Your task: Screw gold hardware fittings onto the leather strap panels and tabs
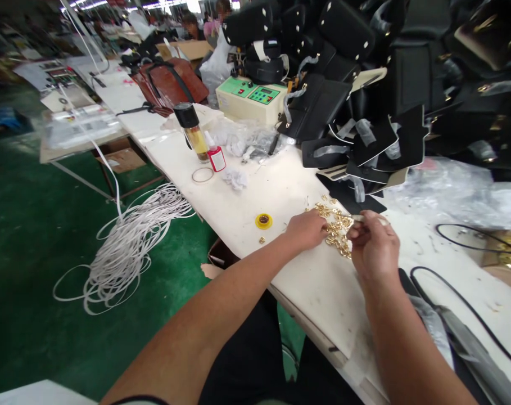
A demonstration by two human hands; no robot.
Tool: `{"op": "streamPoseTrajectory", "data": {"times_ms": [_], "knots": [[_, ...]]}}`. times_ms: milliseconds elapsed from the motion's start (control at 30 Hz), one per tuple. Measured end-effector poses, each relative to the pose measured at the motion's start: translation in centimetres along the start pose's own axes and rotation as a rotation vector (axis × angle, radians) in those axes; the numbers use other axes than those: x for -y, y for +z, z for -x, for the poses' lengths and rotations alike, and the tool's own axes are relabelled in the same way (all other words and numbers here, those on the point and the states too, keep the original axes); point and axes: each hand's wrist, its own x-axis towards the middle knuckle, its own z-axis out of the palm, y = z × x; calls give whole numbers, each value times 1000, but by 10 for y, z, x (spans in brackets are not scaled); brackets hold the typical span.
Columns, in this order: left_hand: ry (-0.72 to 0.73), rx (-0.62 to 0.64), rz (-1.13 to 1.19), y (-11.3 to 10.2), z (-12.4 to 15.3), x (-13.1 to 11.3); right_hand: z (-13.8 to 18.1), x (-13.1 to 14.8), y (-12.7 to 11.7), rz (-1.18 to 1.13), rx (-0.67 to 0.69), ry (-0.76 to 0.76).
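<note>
My left hand (pixel 308 229) rests at the left edge of a pile of small gold metal fittings (pixel 337 230) on the white table. Its fingers curl down against the pile, and their tips are hidden. On the other side of the pile, my right hand (pixel 376 246) is closed in a pinch on a thin pale stick-like piece (pixel 357 217), which points left over the fittings. Left of my left hand lies a yellow round holder (pixel 263 220) with a dark centre. One loose gold fitting (pixel 262 240) is just below it.
Black bag pieces (pixel 365 152) and finished bags are heaped behind the pile. A drink bottle (pixel 194 132), a red-labelled glue bottle (pixel 216 153) and a green-topped control box (pixel 251 100) stand further along. Black cable (pixel 457 281) crosses the right side. White cord (pixel 129 242) lies coiled on the floor.
</note>
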Motion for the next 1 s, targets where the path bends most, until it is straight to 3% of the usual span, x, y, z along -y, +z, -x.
{"op": "streamPoseTrajectory", "data": {"times_ms": [733, 900, 1000], "knots": [[-79, -54, 76, 1, -1, -10, 3, -4, -2, 69, 32, 37], [-92, -133, 145, -11, 9, -7, 3, -2, -5, 43, 21, 22], [-111, -254, 342, -26, 21, 9, 3, -2, -3, 59, 16, 11]]}}
